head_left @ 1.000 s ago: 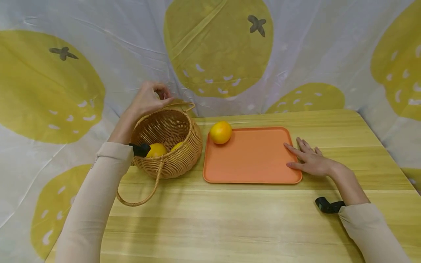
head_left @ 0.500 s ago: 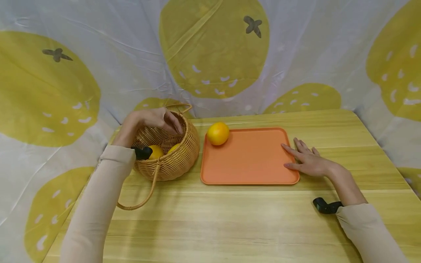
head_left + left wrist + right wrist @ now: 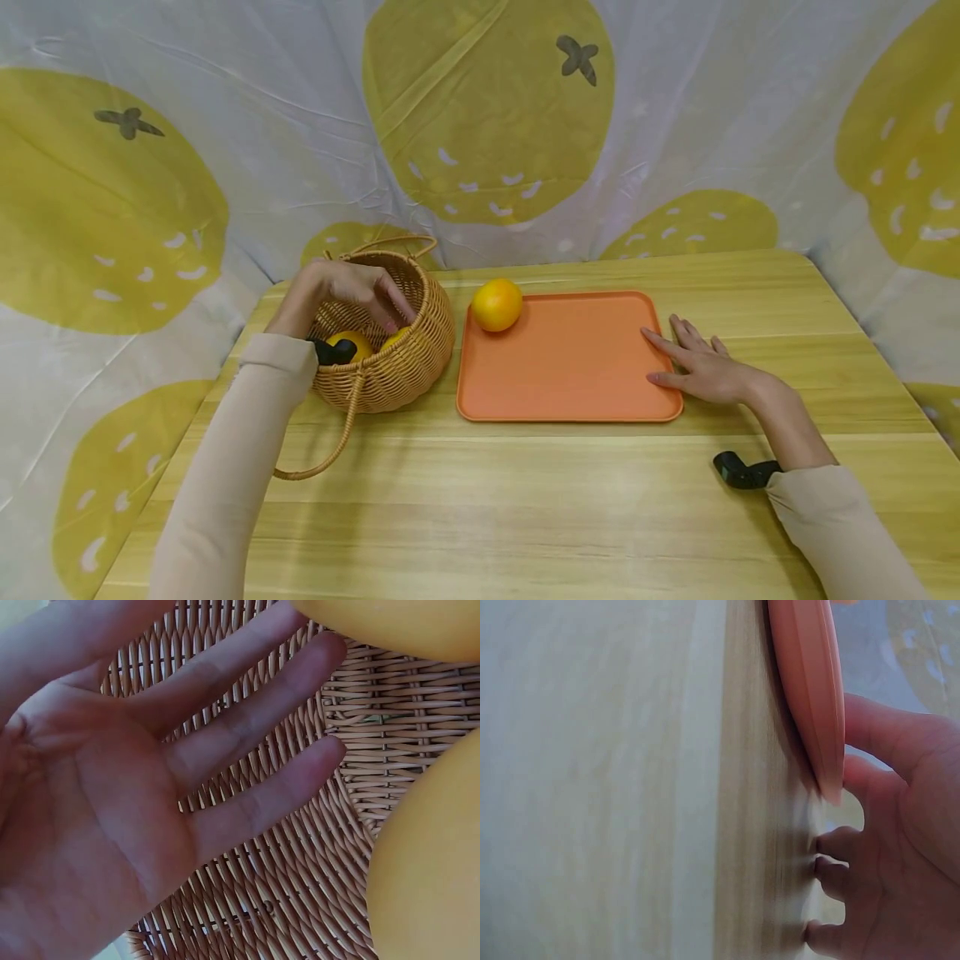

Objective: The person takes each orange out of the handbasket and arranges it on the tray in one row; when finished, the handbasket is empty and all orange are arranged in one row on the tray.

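Observation:
My left hand (image 3: 360, 287) reaches down into a round wicker basket (image 3: 412, 375). Its fingers are extended in the left wrist view, and one fingertip meets or nearly meets the edge of an orange (image 3: 405, 626). A second orange (image 3: 435, 862) lies lower in that view, apart from the fingers. From the head view both fruits are partly hidden by the basket rim, the hand and the wrist camera. My right hand (image 3: 705, 371) lies with spread fingers at the right edge of an orange tray (image 3: 570, 358), its thumb and index finger touching the rim.
Another orange (image 3: 497, 305) sits on the tray's far left corner. One basket handle (image 3: 330, 462) hangs down in front; the other handle (image 3: 397, 242) stands at the back. The wooden table (image 3: 525, 517) meets a fruit-printed curtain (image 3: 675, 108) behind.
My left hand has come down from the back handle into the basket, toward the oranges. The right hand stays at the tray's edge, and the whole view has shifted slightly.

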{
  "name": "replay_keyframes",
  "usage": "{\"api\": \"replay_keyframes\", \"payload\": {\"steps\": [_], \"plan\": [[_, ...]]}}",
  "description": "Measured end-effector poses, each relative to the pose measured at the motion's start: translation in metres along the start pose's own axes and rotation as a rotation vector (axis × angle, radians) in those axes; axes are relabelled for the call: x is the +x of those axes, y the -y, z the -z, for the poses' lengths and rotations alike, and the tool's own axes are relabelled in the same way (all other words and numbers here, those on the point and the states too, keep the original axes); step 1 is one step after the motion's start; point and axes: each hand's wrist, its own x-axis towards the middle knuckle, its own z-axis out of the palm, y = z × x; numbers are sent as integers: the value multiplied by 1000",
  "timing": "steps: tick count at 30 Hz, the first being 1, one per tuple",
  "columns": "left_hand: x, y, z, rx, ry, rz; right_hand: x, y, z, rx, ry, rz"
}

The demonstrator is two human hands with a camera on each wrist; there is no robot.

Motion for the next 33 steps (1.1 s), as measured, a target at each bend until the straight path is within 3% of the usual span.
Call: {"api": "replay_keyframes", "payload": {"steps": [11, 17, 21, 25, 33], "plan": [[-8, -1, -3, -51, -82, 98, 0, 1, 0, 2, 3, 2], [-7, 2, -4, 24, -78, 126, -1, 2, 0, 9, 1, 7], [-6, 5, -3, 50, -82, 122, -2, 1, 0, 6, 0, 9], [-7, 7, -2, 19, -85, 103, -2, 1, 1, 14, 1, 12], [-9, 10, -1, -25, -38, 66, -3, 2, 1, 19, 1, 17]]}}
